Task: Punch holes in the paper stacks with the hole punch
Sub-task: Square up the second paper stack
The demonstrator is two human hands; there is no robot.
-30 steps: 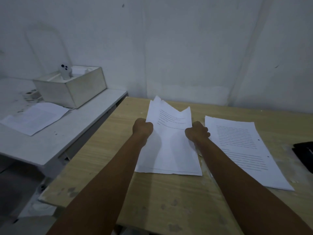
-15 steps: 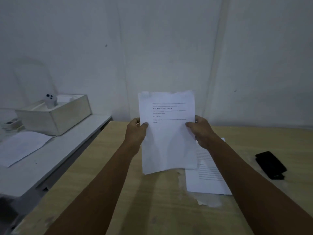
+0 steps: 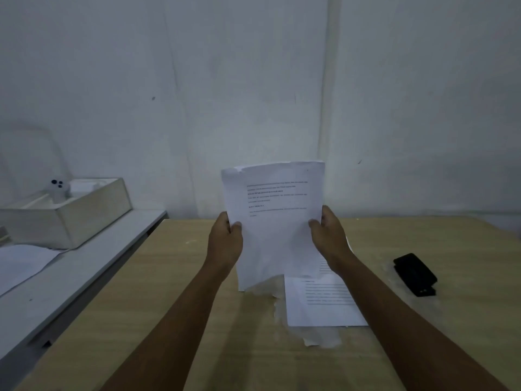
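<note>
I hold a white printed paper stack (image 3: 275, 221) upright over the wooden table (image 3: 174, 277), its lower edge resting on or just above the tabletop. My left hand (image 3: 225, 244) grips its left edge and my right hand (image 3: 328, 238) grips its right edge. A second paper stack (image 3: 324, 303) lies flat on the table behind my right forearm, partly hidden. The black hole punch (image 3: 415, 275) sits on the table to the right, away from both hands.
A lower white bench (image 3: 84, 266) stands to the left with an open white box (image 3: 70, 213) holding a small white device (image 3: 57, 189), and a loose sheet (image 3: 19, 263). A pale wall closes the back. A whitish patch (image 3: 321, 338) marks the tabletop.
The stack that lay flat on the table a second ago has been lifted and stood upright between both hands. The view has tilted up toward the wall.
</note>
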